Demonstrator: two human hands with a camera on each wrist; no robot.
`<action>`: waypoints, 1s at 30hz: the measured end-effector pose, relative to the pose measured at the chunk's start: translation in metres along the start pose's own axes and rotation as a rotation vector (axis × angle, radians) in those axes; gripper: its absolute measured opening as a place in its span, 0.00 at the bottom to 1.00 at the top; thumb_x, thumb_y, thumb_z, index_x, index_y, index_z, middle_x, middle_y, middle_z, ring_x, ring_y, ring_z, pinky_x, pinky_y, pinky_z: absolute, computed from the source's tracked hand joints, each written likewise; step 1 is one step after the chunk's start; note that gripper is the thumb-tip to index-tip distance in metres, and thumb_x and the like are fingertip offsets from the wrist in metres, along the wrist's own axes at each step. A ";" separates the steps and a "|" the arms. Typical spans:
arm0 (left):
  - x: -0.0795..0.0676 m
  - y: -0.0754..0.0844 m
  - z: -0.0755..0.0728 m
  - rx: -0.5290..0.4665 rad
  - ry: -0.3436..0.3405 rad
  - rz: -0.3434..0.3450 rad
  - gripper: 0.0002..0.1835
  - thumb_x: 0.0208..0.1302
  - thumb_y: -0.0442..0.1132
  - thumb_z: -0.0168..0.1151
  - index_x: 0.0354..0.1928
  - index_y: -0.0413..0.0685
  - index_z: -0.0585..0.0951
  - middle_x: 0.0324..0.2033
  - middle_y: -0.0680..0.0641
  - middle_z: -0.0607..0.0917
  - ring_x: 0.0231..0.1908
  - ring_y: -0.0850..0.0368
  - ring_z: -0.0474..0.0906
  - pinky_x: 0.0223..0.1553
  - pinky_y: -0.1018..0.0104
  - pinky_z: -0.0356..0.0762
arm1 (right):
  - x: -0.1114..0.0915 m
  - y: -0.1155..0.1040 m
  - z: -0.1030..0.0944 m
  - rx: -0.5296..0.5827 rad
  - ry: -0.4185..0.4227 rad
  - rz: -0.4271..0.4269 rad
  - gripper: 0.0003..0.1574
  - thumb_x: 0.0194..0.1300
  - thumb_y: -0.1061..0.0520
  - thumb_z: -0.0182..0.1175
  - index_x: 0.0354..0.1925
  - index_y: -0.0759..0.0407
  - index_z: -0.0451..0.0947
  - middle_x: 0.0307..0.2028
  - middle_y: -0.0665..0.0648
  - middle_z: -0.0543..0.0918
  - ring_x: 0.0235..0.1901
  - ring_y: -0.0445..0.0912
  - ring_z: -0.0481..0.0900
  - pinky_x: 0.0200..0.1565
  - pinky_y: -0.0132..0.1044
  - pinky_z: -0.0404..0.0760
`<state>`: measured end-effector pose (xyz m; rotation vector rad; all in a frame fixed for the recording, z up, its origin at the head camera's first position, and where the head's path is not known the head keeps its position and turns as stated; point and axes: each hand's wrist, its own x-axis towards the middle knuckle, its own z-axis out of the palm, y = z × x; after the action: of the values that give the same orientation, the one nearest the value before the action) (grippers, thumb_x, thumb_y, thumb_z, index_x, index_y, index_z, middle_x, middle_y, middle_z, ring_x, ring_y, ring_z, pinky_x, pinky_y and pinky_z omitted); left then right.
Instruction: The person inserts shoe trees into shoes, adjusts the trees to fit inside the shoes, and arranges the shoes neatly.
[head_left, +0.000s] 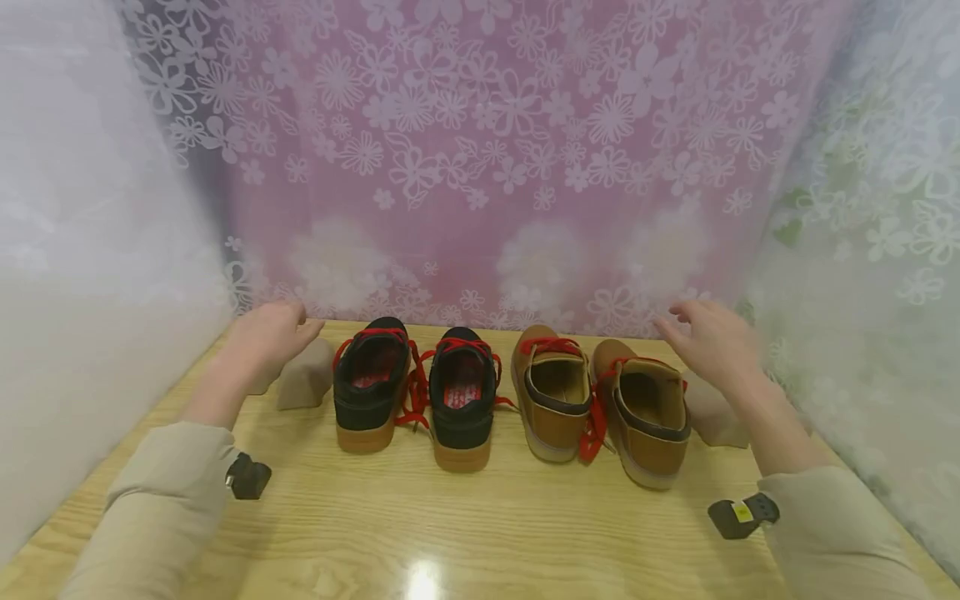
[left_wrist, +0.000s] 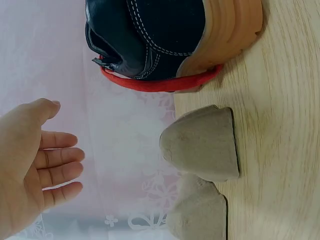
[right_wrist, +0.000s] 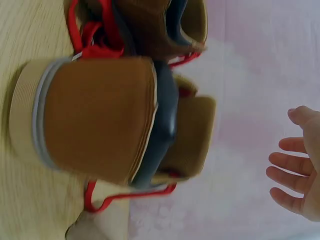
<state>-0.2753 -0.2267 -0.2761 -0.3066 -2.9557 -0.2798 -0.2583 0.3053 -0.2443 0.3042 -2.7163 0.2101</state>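
Note:
My left hand (head_left: 273, 335) hovers with relaxed fingers above grey-brown molded shoe inserts (head_left: 306, 375), left of the black shoes; it holds nothing. The left black shoe (head_left: 363, 417) and the right black shoe (head_left: 462, 437) stand side by side, heels toward me, with red laces and tan soles. Right of them stand two brown shoes, the left one (head_left: 558, 425) and the right one (head_left: 652, 446), also red-laced. Beyond the right brown shoe, my right hand (head_left: 712, 342) is raised over another molded insert (head_left: 716, 412), fingers loose and touching nothing. In the left wrist view, two inserts (left_wrist: 200, 145) lie beside the black shoe.
All the shoes stand on a wood-grain table (head_left: 360, 525) near its back edge. Behind it hangs a pink curtain (head_left: 465, 167) with white flowers. Pale sheets flank both sides, a plain one (head_left: 90, 250) at left and a flowered one (head_left: 862, 292) at right.

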 end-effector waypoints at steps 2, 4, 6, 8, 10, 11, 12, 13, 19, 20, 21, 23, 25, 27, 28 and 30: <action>-0.002 -0.001 0.000 -0.003 0.005 0.003 0.20 0.69 0.49 0.45 0.29 0.40 0.72 0.24 0.45 0.74 0.24 0.50 0.70 0.24 0.57 0.68 | 0.001 -0.009 0.001 0.005 0.045 -0.052 0.25 0.67 0.47 0.52 0.48 0.68 0.74 0.42 0.70 0.79 0.39 0.63 0.76 0.37 0.56 0.73; -0.003 -0.003 0.001 -0.006 0.006 0.002 0.19 0.69 0.49 0.44 0.26 0.41 0.70 0.22 0.46 0.71 0.22 0.51 0.68 0.23 0.59 0.66 | 0.002 -0.020 0.003 0.012 0.086 -0.096 0.22 0.66 0.49 0.54 0.44 0.68 0.76 0.40 0.69 0.80 0.37 0.62 0.77 0.36 0.55 0.73; -0.004 -0.004 0.001 -0.002 0.010 0.003 0.19 0.69 0.48 0.44 0.25 0.41 0.69 0.21 0.46 0.70 0.22 0.51 0.67 0.23 0.59 0.66 | 0.004 -0.031 0.006 0.029 0.102 -0.127 0.20 0.65 0.51 0.56 0.42 0.68 0.77 0.39 0.68 0.80 0.38 0.61 0.77 0.38 0.55 0.73; -0.004 -0.006 0.002 0.003 0.010 0.000 0.18 0.69 0.47 0.45 0.25 0.41 0.69 0.20 0.46 0.70 0.21 0.51 0.67 0.23 0.59 0.66 | 0.006 -0.043 0.008 0.047 0.086 -0.139 0.20 0.65 0.50 0.56 0.41 0.68 0.77 0.39 0.67 0.80 0.40 0.61 0.76 0.39 0.55 0.73; -0.004 -0.008 0.003 0.013 0.010 -0.005 0.18 0.69 0.47 0.45 0.27 0.41 0.69 0.19 0.46 0.71 0.21 0.51 0.68 0.23 0.58 0.66 | 0.008 -0.054 0.010 0.066 0.067 -0.161 0.20 0.66 0.49 0.55 0.40 0.67 0.78 0.38 0.67 0.80 0.40 0.60 0.76 0.40 0.55 0.73; -0.004 -0.010 0.004 0.019 0.008 -0.006 0.18 0.69 0.47 0.45 0.27 0.41 0.70 0.19 0.46 0.71 0.21 0.51 0.69 0.23 0.58 0.67 | 0.010 -0.060 0.012 0.072 0.050 -0.171 0.20 0.66 0.49 0.55 0.40 0.67 0.78 0.38 0.66 0.80 0.40 0.60 0.76 0.40 0.54 0.74; -0.004 -0.011 0.004 0.025 0.008 -0.008 0.17 0.69 0.47 0.45 0.29 0.40 0.70 0.19 0.47 0.71 0.21 0.51 0.70 0.23 0.57 0.67 | 0.011 -0.066 0.014 0.079 0.038 -0.180 0.20 0.66 0.49 0.55 0.40 0.66 0.77 0.38 0.65 0.80 0.40 0.59 0.77 0.39 0.53 0.74; -0.004 -0.012 0.005 0.028 0.007 -0.010 0.18 0.69 0.48 0.45 0.29 0.41 0.70 0.18 0.47 0.72 0.21 0.51 0.70 0.23 0.57 0.68 | 0.012 -0.072 0.016 0.084 0.027 -0.191 0.20 0.65 0.48 0.56 0.40 0.66 0.77 0.38 0.64 0.80 0.39 0.58 0.77 0.39 0.53 0.75; -0.007 -0.021 0.010 0.021 -0.012 -0.033 0.20 0.70 0.48 0.40 0.22 0.45 0.68 0.16 0.48 0.70 0.19 0.53 0.67 0.22 0.59 0.66 | 0.014 -0.107 0.028 0.127 0.004 -0.259 0.18 0.63 0.47 0.58 0.40 0.62 0.76 0.38 0.60 0.80 0.37 0.54 0.77 0.36 0.48 0.76; -0.008 -0.022 0.011 0.014 -0.013 -0.041 0.21 0.70 0.48 0.39 0.21 0.46 0.67 0.16 0.48 0.69 0.18 0.54 0.66 0.21 0.60 0.64 | 0.014 -0.113 0.030 0.131 0.005 -0.277 0.18 0.63 0.47 0.59 0.40 0.61 0.77 0.38 0.59 0.80 0.38 0.53 0.77 0.37 0.48 0.76; -0.008 -0.024 0.012 0.006 -0.014 -0.050 0.21 0.70 0.48 0.39 0.20 0.46 0.66 0.16 0.48 0.68 0.18 0.54 0.65 0.21 0.60 0.63 | 0.015 -0.119 0.032 0.130 0.005 -0.292 0.18 0.63 0.46 0.59 0.40 0.60 0.77 0.38 0.59 0.80 0.38 0.53 0.77 0.37 0.47 0.76; -0.010 -0.027 0.013 -0.008 -0.016 -0.068 0.21 0.69 0.48 0.37 0.20 0.47 0.65 0.17 0.48 0.68 0.19 0.53 0.64 0.20 0.61 0.62 | 0.015 -0.131 0.034 0.131 0.005 -0.329 0.18 0.62 0.46 0.59 0.40 0.59 0.77 0.37 0.57 0.80 0.38 0.52 0.77 0.36 0.45 0.77; -0.011 -0.030 0.014 -0.029 -0.017 -0.091 0.20 0.67 0.48 0.37 0.19 0.47 0.66 0.18 0.47 0.68 0.20 0.53 0.65 0.20 0.61 0.62 | 0.015 -0.143 0.037 0.128 -0.007 -0.363 0.18 0.62 0.46 0.60 0.41 0.59 0.78 0.36 0.56 0.80 0.36 0.51 0.76 0.35 0.44 0.76; -0.012 -0.034 0.015 -0.040 -0.019 -0.110 0.20 0.67 0.49 0.36 0.20 0.48 0.66 0.19 0.47 0.69 0.21 0.52 0.66 0.21 0.60 0.63 | 0.015 -0.154 0.039 0.125 -0.017 -0.393 0.20 0.62 0.46 0.59 0.43 0.59 0.78 0.36 0.56 0.80 0.35 0.49 0.76 0.34 0.43 0.76; -0.012 -0.035 0.015 -0.044 -0.021 -0.119 0.20 0.67 0.50 0.36 0.20 0.47 0.67 0.20 0.47 0.69 0.22 0.52 0.66 0.21 0.60 0.63 | 0.015 -0.159 0.040 0.122 -0.024 -0.405 0.20 0.62 0.45 0.59 0.44 0.59 0.78 0.36 0.55 0.80 0.35 0.49 0.76 0.34 0.42 0.76; -0.013 -0.038 0.017 -0.052 -0.034 -0.135 0.22 0.66 0.52 0.34 0.21 0.47 0.66 0.20 0.46 0.69 0.21 0.52 0.65 0.22 0.60 0.62 | 0.015 -0.169 0.044 0.120 -0.041 -0.423 0.22 0.63 0.44 0.58 0.46 0.59 0.77 0.38 0.55 0.80 0.37 0.48 0.77 0.35 0.41 0.76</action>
<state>-0.2736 -0.2623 -0.3010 -0.1193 -3.0110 -0.3717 -0.2472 0.1311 -0.2607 0.9120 -2.6071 0.2462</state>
